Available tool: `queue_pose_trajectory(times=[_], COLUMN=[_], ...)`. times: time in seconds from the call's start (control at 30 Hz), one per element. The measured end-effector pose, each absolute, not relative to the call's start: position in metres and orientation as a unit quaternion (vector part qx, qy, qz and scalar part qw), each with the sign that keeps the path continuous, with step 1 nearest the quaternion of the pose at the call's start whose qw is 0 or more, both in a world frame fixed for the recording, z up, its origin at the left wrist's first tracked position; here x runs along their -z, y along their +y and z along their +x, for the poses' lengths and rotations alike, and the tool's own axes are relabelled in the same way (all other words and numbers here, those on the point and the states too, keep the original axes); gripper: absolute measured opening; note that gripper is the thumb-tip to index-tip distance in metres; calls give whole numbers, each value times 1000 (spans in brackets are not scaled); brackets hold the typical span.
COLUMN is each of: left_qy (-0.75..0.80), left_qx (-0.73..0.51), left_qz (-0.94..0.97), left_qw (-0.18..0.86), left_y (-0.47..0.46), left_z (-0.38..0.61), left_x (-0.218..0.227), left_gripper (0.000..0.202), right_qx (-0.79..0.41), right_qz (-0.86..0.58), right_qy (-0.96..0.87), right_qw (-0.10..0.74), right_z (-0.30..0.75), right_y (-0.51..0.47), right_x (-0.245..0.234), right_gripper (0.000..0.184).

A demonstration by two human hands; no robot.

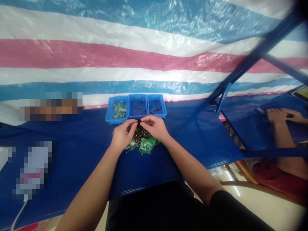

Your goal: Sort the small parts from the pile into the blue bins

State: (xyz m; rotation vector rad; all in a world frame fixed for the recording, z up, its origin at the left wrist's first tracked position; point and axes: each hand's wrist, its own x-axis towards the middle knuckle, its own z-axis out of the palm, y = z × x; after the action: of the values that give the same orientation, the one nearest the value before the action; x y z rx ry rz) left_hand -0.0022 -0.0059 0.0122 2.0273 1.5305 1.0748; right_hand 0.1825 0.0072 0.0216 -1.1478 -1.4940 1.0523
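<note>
Striped plastic sheeting [120, 57] in blue, white and red rises behind a blue desk [204, 138]. Fingertips of the left hand [123, 134] and right hand [156, 127] nearly meet, pinched narrow on a small dark piece [139, 122] whose shape is mostly hidden. Beneath them, a heap of small metal parts [142, 135] lies on the desk, partly covered by the hands; single parts are hard to make out. A green bag [145, 146] lies at its near edge, its contents unclear. Just beyond stand three blue trays [161, 116] side by side: greenish packets in the left, a few small pieces in the others. Pixel blocks obscure two areas on the left. Past a blue metal frame [243, 61] on the right, a co-worker's hands [276, 115] rest together, the body cut off.
</note>
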Motion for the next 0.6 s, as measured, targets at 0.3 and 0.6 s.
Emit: queue_pose_trajectory(times=[0.3,0.6], left_qy=[541,539], left_qx=[-393,-387], left_qz=[723,726], left_qw=[174,179], left_y=[-6,-7], left_z=[-3,-2], left_x=[-12,-16], left_gripper=[29,27], right_qx=[-460,-485], right_qz=[-460,-432], right_qy=[-595,-596], right_qw=[472,472], right_z=[182,180], right_y=[8,7], right_x=[-20,-19], right_gripper=[22,22])
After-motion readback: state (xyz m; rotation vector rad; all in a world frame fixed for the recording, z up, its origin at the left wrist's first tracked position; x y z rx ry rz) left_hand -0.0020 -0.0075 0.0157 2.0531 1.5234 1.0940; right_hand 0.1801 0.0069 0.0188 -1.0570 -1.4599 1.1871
